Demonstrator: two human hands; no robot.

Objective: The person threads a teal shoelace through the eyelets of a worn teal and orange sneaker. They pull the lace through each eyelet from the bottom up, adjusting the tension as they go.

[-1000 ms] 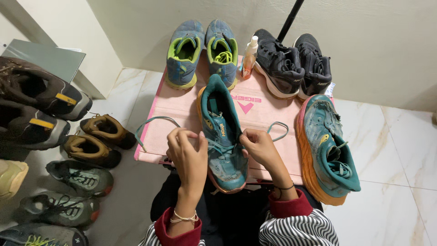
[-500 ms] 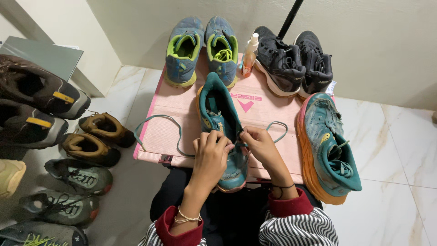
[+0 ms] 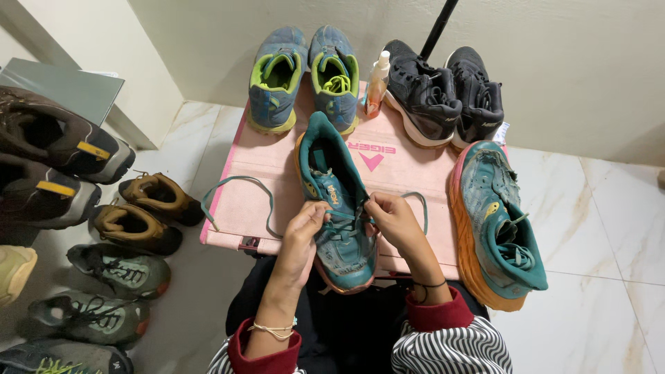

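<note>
At centre of pink surface (image 3: 277,173), both hands on teal shoe (image 3: 339,208): left hand (image 3: 305,239) fingers pinched on lace (image 3: 232,190) at 9 o'clock, right hand (image 3: 395,221) fingers pinched on it at 3 o'clock. Draw slack evenly; keep shoe flat.

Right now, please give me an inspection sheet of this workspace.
Surface: pink mat on a marble floor.
Job's things: teal shoe toe toward the person, teal lace trailing left over the mat.
Clutter: matching teal shoe on its side; blue-and-green pair; black pair; small spray bottle.
Grippers: left hand and right hand both pinch the lacing at the shoe's middle.
Cables: nothing seen.
Surroundings: row of shoes on the left, plain wall, black pole.
</note>
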